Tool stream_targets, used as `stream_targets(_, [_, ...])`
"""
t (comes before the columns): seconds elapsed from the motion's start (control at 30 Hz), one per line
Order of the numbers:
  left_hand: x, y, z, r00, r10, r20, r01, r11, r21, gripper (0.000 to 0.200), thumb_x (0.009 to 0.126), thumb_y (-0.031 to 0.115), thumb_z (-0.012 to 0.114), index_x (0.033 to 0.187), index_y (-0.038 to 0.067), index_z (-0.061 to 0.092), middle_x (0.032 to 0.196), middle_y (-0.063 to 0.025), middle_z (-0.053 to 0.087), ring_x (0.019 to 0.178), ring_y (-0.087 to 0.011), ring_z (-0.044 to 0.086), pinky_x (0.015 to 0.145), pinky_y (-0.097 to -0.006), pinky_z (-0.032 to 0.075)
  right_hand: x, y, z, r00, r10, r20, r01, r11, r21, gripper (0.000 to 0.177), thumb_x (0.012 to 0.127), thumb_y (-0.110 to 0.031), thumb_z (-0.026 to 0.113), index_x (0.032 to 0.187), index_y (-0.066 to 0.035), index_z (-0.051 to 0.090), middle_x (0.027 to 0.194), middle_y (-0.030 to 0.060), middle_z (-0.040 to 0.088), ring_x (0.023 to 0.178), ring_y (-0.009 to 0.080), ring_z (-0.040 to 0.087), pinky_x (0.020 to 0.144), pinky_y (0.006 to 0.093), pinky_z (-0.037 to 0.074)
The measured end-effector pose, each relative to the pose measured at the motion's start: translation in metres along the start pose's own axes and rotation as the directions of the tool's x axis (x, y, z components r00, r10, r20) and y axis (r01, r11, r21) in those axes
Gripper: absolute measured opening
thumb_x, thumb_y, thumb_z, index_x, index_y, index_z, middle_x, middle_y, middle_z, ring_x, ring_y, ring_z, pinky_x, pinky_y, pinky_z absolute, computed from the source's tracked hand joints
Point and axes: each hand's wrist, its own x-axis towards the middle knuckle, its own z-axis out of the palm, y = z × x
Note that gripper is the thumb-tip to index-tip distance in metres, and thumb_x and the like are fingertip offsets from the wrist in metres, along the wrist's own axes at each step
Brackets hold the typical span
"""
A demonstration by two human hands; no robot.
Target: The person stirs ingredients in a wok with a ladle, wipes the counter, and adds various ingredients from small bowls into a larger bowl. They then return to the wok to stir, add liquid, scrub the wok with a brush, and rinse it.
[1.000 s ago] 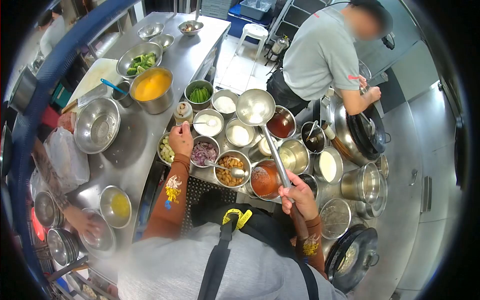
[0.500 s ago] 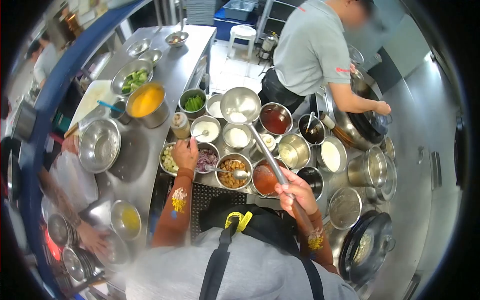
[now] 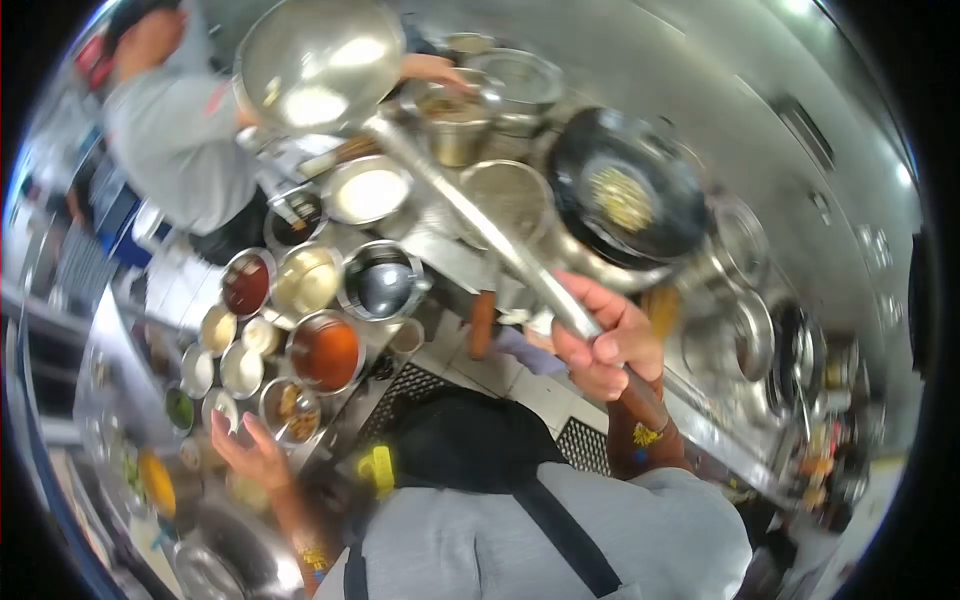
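My right hand (image 3: 615, 340) is wrapped round the handle of a large steel ladle (image 3: 318, 65). The ladle's bowl is raised at the upper left, with a small pale bit inside it. My left hand (image 3: 255, 455) is open, its fingers spread and slightly blurred, with nothing visible in it. It is closest to a steel container of brown nuts or fried pieces (image 3: 291, 410), which has a spoon in it. Beyond the ladle handle, a black wok (image 3: 578, 150) holds pale chopped food (image 3: 622, 198).
Pots of orange-red sauce (image 3: 325, 352), dark liquid (image 3: 385, 282) and white liquid (image 3: 368, 190) stand between me and the stove. A co-worker (image 3: 180, 140) reaches toward a steel pot (image 3: 460, 135) at the upper middle. A wooden-handled tool (image 3: 482, 325) lies near the counter edge.
My view has turned right, toward the wok. My left hand has come away from the containers of chopped ingredients and opened. The ladle stays in my right hand, its bowl now higher and further left.
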Motion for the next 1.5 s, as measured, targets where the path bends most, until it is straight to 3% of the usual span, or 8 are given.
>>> stream_targets(0.13, [-0.033,0.095,0.044,0.963,0.157,0.218,-0.104,0.966,-0.238,0.041,0.089,0.008,0.062,0.127,-0.005,0.053,0.118,-0.0198,0.058,0.107,-0.0324,0.058,0.092,-0.0398,0.046,-0.103,-0.060,-0.030,0.876,-0.404,-0.262,0.304,0.886,-0.350,0.071,0.082,0.003,0.056,0.148,-0.005,0.031,0.086,0.0148,0.058,0.046,0.0088,0.049,0.036,0.0211,0.040])
stream_targets(0.3, [-0.089,0.228,0.071,0.807,0.349,0.477,-0.031,0.831,-0.556,0.038,0.084,0.004,0.063,0.121,-0.004,0.056,0.110,-0.0187,0.059,0.100,-0.0322,0.058,0.089,-0.0388,0.046,-0.136,-0.094,-0.179,0.618,-0.679,-0.397,-0.272,0.289,-0.918,0.073,0.081,0.002,0.058,0.148,0.003,0.028,0.078,0.0067,0.059,0.047,0.0096,0.051,0.044,0.0254,0.042])
stream_targets(0.43, [-0.122,0.280,0.076,0.679,0.573,0.458,-0.159,0.724,-0.671,0.041,0.080,0.001,0.065,0.120,-0.003,0.057,0.109,-0.0197,0.060,0.098,-0.0339,0.060,0.087,-0.0388,0.048,-0.135,-0.118,-0.273,0.534,-0.727,-0.432,-0.384,0.247,-0.890,0.066,0.079,-0.008,0.057,0.141,0.006,0.038,0.091,0.0168,0.065,0.056,0.0158,0.060,0.055,0.0296,0.049])
stream_targets(0.9, [-0.132,0.242,0.152,0.609,0.418,0.675,-0.007,0.853,-0.522,0.036,0.087,0.015,0.065,0.117,-0.003,0.059,0.101,-0.0180,0.064,0.089,-0.0289,0.064,0.081,-0.0372,0.051,-0.147,-0.119,-0.245,0.624,-0.464,-0.628,-0.270,0.627,-0.731,0.071,0.077,-0.002,0.061,0.143,0.007,0.036,0.076,0.0104,0.063,0.048,0.0119,0.054,0.047,0.0271,0.045])
stream_targets(1.03, [-0.128,0.204,0.195,0.535,0.293,0.792,0.144,0.893,-0.427,0.042,0.089,0.020,0.063,0.121,-0.004,0.055,0.103,-0.0167,0.065,0.091,-0.0279,0.064,0.084,-0.0371,0.051,-0.123,-0.108,-0.258,0.422,-0.712,-0.561,-0.291,0.479,-0.828,0.068,0.080,-0.004,0.058,0.143,0.006,0.036,0.075,0.0116,0.065,0.049,0.0138,0.056,0.048,0.0297,0.047])
stream_targets(1.17, [-0.122,0.192,0.228,-0.086,0.128,0.988,0.926,0.376,0.032,0.045,0.090,0.024,0.063,0.128,0.005,0.048,0.109,-0.0151,0.064,0.091,-0.0263,0.065,0.073,-0.0383,0.054,-0.112,-0.093,-0.231,0.423,-0.567,-0.706,-0.208,0.698,-0.685,0.069,0.078,-0.001,0.061,0.141,0.010,0.036,0.075,0.0122,0.065,0.048,0.0141,0.056,0.047,0.0289,0.046])
stream_targets(1.27, [-0.119,0.209,0.232,-0.320,0.279,0.905,0.947,0.092,0.307,0.041,0.091,0.017,0.060,0.128,0.009,0.045,0.110,-0.0143,0.063,0.079,-0.0213,0.063,0.060,-0.0333,0.052,-0.125,-0.128,-0.235,0.484,-0.531,-0.696,-0.197,0.708,-0.678,0.069,0.075,0.001,0.065,0.138,0.010,0.039,0.078,0.0128,0.065,0.048,0.0138,0.057,0.045,0.0276,0.045])
stream_targets(1.5, [-0.073,0.237,0.206,-0.095,0.248,0.964,0.946,0.324,0.010,0.053,0.084,-0.002,0.052,0.135,0.007,0.041,0.097,-0.0107,0.064,0.063,-0.0111,0.056,0.050,-0.0213,0.046,-0.112,-0.126,-0.249,0.352,-0.718,-0.601,-0.381,0.477,-0.792,0.069,0.075,-0.001,0.058,0.140,0.010,0.038,0.077,0.0131,0.065,0.048,0.0137,0.057,0.049,0.0276,0.047])
